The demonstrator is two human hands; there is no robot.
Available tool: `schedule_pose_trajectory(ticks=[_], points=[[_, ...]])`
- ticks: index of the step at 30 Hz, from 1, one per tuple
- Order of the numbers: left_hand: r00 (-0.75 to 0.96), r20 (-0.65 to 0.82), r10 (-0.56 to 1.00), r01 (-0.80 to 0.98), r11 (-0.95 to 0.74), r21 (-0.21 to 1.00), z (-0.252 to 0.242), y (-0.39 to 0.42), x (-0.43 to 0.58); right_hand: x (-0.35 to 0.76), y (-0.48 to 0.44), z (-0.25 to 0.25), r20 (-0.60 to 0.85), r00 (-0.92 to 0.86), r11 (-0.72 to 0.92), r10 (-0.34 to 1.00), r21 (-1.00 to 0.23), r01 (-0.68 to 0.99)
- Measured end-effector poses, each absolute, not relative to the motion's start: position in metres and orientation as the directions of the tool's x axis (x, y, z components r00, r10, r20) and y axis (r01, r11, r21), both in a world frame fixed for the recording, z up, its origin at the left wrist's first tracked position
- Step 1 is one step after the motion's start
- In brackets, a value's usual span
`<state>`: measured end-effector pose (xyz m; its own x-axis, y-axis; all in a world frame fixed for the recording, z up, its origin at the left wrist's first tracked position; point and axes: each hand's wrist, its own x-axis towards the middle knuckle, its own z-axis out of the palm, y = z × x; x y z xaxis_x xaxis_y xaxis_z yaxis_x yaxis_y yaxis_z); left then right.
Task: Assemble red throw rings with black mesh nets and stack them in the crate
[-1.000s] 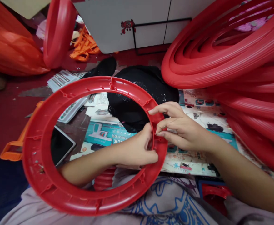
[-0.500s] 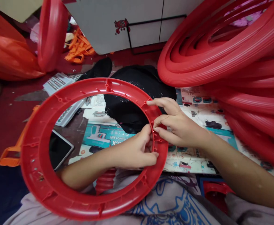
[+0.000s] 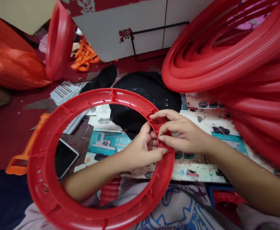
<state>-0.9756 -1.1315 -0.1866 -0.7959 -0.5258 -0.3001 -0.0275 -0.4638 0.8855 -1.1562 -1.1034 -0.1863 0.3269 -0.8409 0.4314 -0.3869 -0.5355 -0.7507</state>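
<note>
Red plastic ring [image 3: 41, 166], ribbed hollow face up, held partly over the wearer's patterned clothing [image 3: 185, 207], on the near side of a black cloth [image 3: 142, 83]. Also nearside of that cloth, the left hand [image 3: 143, 148], its forearm through the opening, clasps the band; the right hand [image 3: 186, 134] joins it, fingertips gathered at the inner rim, any pinch unclear. Round, without a long axis, the ring extends mostly leftward from both equally near hands.

Place: probably a workshop | stacked red rings [image 3: 247, 60] | heaped orange plastic parts [image 3: 85, 55]
</note>
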Motion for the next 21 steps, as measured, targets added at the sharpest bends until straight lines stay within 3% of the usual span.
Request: schedule_pose_trajectory(ticks=[6,12,17,21], points=[[-0.749,-0.319,-0.58,-0.126,-0.348,0.929,-0.181,-1.128,-0.974,-1.157,-1.102,-0.182,0.417,0.232,-0.476,-0.879,-0.797,-0.372],[-0.788,-0.366,-0.495,-0.257,-0.276,0.926,-0.181,-1.128,-0.969,-1.158,-1.103,-0.179,0.48,0.275,-0.553,-0.833,-0.718,-0.423],[-0.82,-0.438,-0.367,-0.288,-0.396,0.872,-0.175,-1.129,-0.97,-1.159,-1.105,-0.182,0.457,0.258,-0.525,-0.851,-0.722,-0.451],[-0.827,-0.415,-0.378,-0.205,-0.485,0.85,-0.173,-1.129,-0.97,-1.161,-1.106,-0.183,0.437,0.235,-0.496,-0.868,-0.774,-0.393]])
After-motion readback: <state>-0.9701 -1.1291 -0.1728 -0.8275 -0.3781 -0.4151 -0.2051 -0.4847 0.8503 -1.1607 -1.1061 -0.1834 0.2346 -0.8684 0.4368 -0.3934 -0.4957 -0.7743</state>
